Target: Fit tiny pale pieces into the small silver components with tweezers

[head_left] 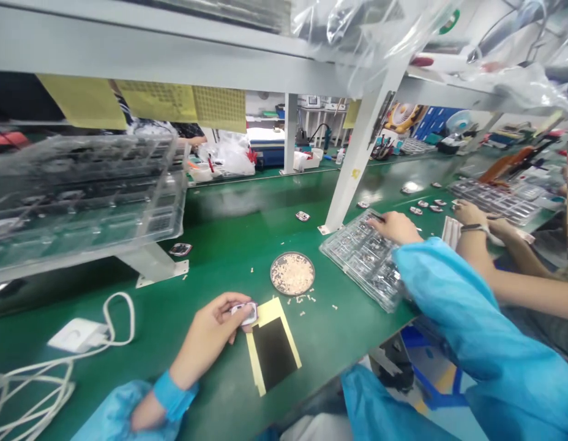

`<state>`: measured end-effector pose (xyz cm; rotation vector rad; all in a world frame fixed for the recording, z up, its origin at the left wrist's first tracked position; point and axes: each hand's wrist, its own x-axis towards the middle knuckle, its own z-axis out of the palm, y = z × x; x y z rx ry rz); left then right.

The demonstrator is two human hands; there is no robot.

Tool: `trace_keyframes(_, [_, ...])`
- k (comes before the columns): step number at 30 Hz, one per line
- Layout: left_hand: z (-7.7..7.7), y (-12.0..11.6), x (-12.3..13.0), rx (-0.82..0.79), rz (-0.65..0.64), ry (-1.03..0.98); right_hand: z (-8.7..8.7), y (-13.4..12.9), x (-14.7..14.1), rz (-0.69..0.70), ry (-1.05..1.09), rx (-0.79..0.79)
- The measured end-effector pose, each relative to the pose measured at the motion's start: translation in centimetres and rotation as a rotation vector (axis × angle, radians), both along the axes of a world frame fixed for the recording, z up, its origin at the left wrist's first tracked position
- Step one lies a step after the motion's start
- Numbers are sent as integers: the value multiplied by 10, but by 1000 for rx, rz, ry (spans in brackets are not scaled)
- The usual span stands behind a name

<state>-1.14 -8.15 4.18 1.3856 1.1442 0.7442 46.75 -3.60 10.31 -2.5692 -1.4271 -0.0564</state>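
My left hand [220, 321] holds a small white-and-purple device [246, 313] between thumb and fingers, above the top left corner of a yellow sheet with a black pad [273, 352]. At the right, my right hand [396, 228] reaches over a clear compartment tray [366, 257] of small parts; its fingers are pressed together around something dark and thin near the tray's back edge. Between the two hands sits a round dish [292, 274] full of small pale pieces, with several more scattered beside it.
A white post [357, 165] rises behind the clear tray. Stacked plastic trays [164, 208] stand on a shelf at left, above a white charger and cable [77, 335]. Another person's hands [472, 214] work at right, near several small devices.
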Motion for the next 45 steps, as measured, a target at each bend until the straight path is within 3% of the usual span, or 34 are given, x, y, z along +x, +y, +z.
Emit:
trace_keyframes(2, [-1, 0, 1, 4, -9, -12, -13, 14, 19, -76, -27, -51])
trace_keyframes(6, [1, 2, 0, 7, 17, -43, -29, 29, 27, -124, -14, -66])
trace_keyframes(11, [1, 2, -1, -14, 8, -108, -26, 38, 33, -104, 71, -88])
trace_keyframes(17, [7, -3, 1, -38, -18, -125, -18, 27, 28, -6, 128, 41])
trace_keyframes(20, [11, -6, 3, -53, -3, -127, -4, 12, -1, 86, 173, 170])
trace_keyframes(24, [13, 0, 12, -41, 59, -167, 24, -9, -82, 506, 568, 422])
trace_keyframes(27, [11, 11, 26, -47, 154, -199, 33, -17, -156, 788, 809, 366])
trace_keyframes(29, [8, 19, 34, -81, 209, -215, 26, -18, -195, 880, 992, 311])
trace_keyframes(32, [4, 23, 38, -110, 237, -317, 1, -18, -227, 876, 1133, 267])
trace_keyframes(37, [-3, 13, 25, -93, 168, -415, -37, -29, -235, 818, 1248, 129])
trace_keyframes(45, [4, 0, 20, 51, 99, -291, -52, -40, -249, 787, 1294, 9])
